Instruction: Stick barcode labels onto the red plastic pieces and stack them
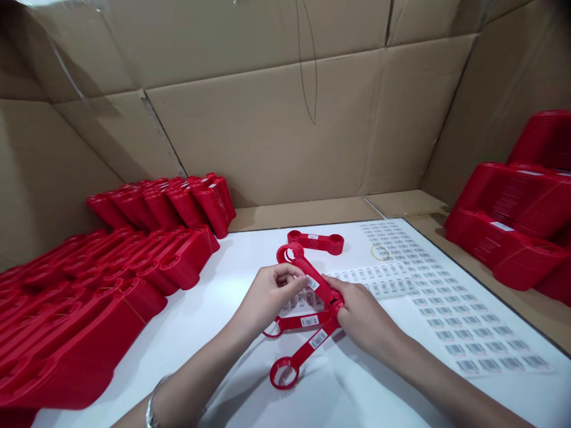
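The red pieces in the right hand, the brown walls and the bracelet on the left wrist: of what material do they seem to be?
Red pieces: probably moulded plastic, smooth with a soft sheen and thin ring ends.
Brown walls: most likely cardboard, matte, with straight fold creases and seams.
Bracelet: perhaps metal, silver-coloured and shiny, but only part shows.

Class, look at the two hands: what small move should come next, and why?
Probably press the label flat with the left hand: its fingertips are at the label's edge on the upper red piece, the right hand grips the fanned pieces at one end, and the two lower pieces bear labels.
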Demonstrator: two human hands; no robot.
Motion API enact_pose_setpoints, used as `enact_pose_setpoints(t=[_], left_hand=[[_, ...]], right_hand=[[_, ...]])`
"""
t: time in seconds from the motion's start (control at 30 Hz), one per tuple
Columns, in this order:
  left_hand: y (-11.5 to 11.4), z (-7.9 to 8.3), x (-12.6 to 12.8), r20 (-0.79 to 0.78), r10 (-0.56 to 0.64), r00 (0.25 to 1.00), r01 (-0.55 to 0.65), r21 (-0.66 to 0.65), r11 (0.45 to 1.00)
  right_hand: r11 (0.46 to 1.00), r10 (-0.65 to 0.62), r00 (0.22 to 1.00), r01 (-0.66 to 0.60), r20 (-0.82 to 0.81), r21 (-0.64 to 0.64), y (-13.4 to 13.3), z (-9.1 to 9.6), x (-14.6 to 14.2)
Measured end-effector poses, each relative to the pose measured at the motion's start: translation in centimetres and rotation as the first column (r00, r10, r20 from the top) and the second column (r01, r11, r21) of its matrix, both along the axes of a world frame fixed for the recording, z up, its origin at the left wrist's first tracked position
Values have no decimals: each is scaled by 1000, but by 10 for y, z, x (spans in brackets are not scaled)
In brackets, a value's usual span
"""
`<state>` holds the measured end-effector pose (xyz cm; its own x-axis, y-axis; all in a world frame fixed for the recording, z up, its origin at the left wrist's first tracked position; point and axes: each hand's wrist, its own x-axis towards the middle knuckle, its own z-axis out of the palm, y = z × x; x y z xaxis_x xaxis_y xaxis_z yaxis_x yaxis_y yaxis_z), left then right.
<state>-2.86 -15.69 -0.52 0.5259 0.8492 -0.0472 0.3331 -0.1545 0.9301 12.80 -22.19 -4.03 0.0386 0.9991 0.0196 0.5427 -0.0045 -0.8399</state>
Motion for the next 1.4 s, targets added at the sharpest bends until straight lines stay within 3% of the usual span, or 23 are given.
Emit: enact_pose_setpoints(t=[0.33,0.43,0.5,0.6,0.63,0.7,0.77,0.93,1.03,1.13,1.2,1.3,1.4], left_hand=[[0,-2,2,-35,17,999,-14,79,997],[-5,-5,2,-82,14,997,4,217,976],[-9,-10,3,-163,79,983,5,462,887],[-10,-17,2,-233,254,939,44,811,583],[-8,-18,2,-234,303,924,55,864,500],[-1,-18,0,-214,376,902,35,902,430],[5,-14,-3,-179,408,895,-31,888,458],[10,-4,-7,-64,331,942,-190,710,679],[7,-3,-6,24,283,959,-235,627,743],[5,-4,-7,73,238,968,-231,626,745],[4,-4,-7,20,208,978,-166,675,719],[3,-8,-7,-167,181,969,0,736,677],[5,-17,-4,-373,212,903,129,708,694]], right_hand=[[1000,12,999,-11,-45,20,-3,1,-1],[999,23,998,-22,-58,24,-4,2,-3],[999,39,996,-37,-76,32,-5,3,-5],[998,52,995,-48,-81,51,-6,4,-8],[997,51,996,-47,-79,58,-6,4,-9],[996,57,994,-51,-90,67,-6,5,-9],[995,74,990,-66,-118,75,-7,5,-9],[994,91,984,-80,-156,73,-7,6,-8],[994,89,985,-77,-150,83,-5,5,-7],[993,73,987,-59,-143,98,-3,4,-3],[995,47,988,-33,-150,93,-3,4,0],[997,14,989,-3,-145,75,-2,3,4],[998,5,994,1,-111,59,-1,2,6]])
